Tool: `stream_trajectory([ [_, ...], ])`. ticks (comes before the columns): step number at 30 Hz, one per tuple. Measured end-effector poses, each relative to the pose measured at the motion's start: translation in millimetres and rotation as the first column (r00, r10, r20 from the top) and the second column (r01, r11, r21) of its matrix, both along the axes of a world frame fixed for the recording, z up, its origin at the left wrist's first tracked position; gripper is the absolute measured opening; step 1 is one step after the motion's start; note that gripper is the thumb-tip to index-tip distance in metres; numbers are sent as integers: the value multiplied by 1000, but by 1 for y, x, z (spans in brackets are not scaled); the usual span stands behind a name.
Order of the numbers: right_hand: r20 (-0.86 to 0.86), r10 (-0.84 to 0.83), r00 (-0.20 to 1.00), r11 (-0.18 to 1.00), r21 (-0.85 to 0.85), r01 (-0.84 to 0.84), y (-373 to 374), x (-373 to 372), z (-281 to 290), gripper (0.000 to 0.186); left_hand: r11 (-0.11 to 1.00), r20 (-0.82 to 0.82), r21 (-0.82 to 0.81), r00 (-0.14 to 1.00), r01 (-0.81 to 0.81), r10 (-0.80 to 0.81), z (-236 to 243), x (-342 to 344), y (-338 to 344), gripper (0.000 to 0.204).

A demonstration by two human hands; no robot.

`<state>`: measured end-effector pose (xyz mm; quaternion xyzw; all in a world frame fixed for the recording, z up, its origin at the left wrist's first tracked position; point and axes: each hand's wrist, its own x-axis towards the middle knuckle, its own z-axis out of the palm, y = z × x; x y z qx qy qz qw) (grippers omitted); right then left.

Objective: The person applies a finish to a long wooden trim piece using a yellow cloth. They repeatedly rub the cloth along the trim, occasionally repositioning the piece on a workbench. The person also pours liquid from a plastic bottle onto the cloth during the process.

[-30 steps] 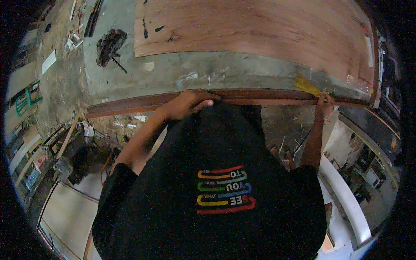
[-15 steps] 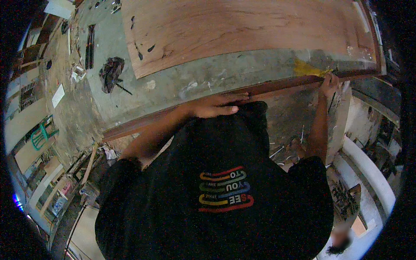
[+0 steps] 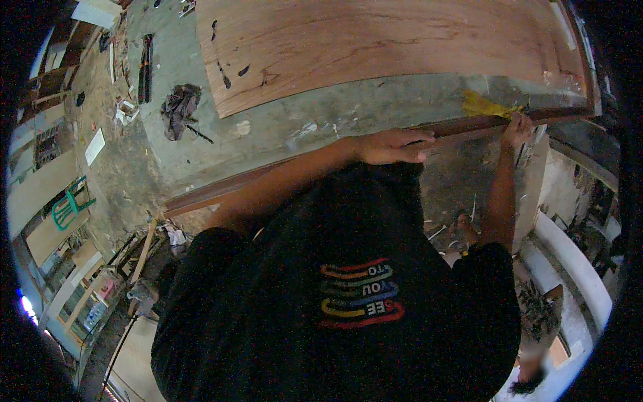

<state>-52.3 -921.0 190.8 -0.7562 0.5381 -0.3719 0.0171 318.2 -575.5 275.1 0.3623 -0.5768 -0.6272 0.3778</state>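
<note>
Wooden edge strip (image 3: 281, 175) under left hand (image 3: 392, 146) (flat), right hand (image 3: 518, 128) gripping.

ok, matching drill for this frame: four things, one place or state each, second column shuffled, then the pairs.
Things:
1. left hand
2. right hand
3. plywood sheet
4. dark rag

Places or states:
A. lies flat on the far side of the bench
B. on the bench, left of the sheet
C. palm down on the wooden strip, near its middle
D. at the strip's right end, by the yellow piece

Pairs: 1-C, 2-D, 3-A, 4-B
</note>
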Motion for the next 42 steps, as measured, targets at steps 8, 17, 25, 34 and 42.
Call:
stream_trajectory([
  [8, 22, 235, 972, 971, -46, -233, -17, -22, 0, 28, 984, 177, 177, 984, -28, -4, 22, 15, 20, 73],
  [17, 321, 197, 926, 973, 51, -224, 4, 5, -9, 36, 961, 115, 181, 974, -211, 193, 11, 38, 60, 47],
  [25, 208, 182, 961, 983, -74, -170, 3, 6, -10, 48, 939, 173, 280, 973, -201, 156, 24, 49, 68, 48],
  [34, 198, 244, 949, 967, -123, -223, 0, 6, -9, 47, 938, 318, 235, 932, -254, 173, 47, 58, 81, 49],
  [42, 205, 197, 959, 980, -74, -186, 4, 12, 1, 31, 931, 418, 241, 895, -274, 155, 53, 76, 113, 50],
])
